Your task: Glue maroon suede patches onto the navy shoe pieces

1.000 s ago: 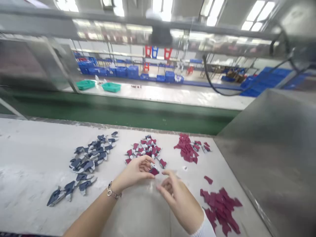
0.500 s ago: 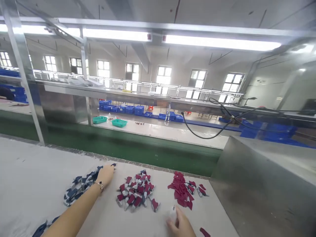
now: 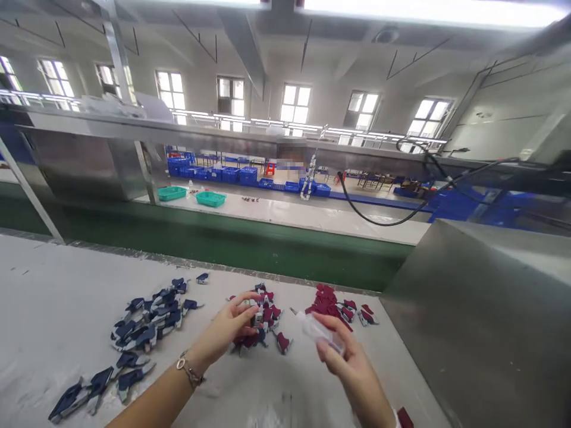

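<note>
My right hand (image 3: 350, 356) is wrapped round a translucent squeeze bottle (image 3: 322, 334), its thin nozzle pointing left. My left hand (image 3: 229, 330) reaches over a pile of small grey parts topped with maroon pieces (image 3: 282, 342). Its fingers are curved and apart around a pale grey part, and I see no firm grip; the hand hides some of the pile. To the left lie several similar grey parts with navy tops (image 3: 147, 336). Flat maroon pieces (image 3: 325, 300) are heaped beyond the bottle, with a few grey-and-maroon parts (image 3: 366, 315) beside them.
A metal housing (image 3: 486, 321) borders the white work surface (image 3: 173, 410) on the right. Behind a green panel (image 3: 267, 255) runs another bench with teal trays (image 3: 210, 198). A black cable (image 3: 383, 223) hangs from the shelf. Blue crates (image 3: 247, 175) stand farther back.
My left hand has moved right from the navy-topped parts to the maroon-topped pile, leaving one navy-topped part at the back. My right hand has risen with the bottle. The view has tilted down.
</note>
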Action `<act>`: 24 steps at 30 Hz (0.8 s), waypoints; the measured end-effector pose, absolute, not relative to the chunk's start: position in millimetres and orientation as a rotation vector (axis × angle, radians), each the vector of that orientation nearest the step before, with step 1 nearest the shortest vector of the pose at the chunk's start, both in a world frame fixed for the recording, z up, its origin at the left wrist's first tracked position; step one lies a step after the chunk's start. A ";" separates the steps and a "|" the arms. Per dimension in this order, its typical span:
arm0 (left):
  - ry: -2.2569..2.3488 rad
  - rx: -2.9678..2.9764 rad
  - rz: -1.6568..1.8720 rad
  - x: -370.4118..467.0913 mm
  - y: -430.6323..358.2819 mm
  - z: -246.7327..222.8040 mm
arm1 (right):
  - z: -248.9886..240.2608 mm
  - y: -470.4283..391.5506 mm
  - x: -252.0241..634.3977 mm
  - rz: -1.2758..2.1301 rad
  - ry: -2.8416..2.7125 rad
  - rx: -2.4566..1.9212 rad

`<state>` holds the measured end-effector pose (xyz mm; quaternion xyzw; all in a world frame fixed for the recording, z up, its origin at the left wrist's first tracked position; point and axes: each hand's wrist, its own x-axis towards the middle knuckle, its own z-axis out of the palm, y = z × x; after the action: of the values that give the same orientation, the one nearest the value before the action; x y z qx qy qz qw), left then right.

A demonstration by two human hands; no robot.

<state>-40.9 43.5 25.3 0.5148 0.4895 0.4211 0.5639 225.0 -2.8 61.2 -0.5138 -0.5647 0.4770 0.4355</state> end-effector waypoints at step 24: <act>1.249 1.677 0.818 -18.4 -2.4 4.9 | 66.7 -23.1 180.1 0.659 -1.763 -1.410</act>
<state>-18.4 -2.4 4.9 0.6730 0.5015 0.3284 0.4334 180.1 -23.1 66.7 -0.5533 -0.6920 0.2588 0.3847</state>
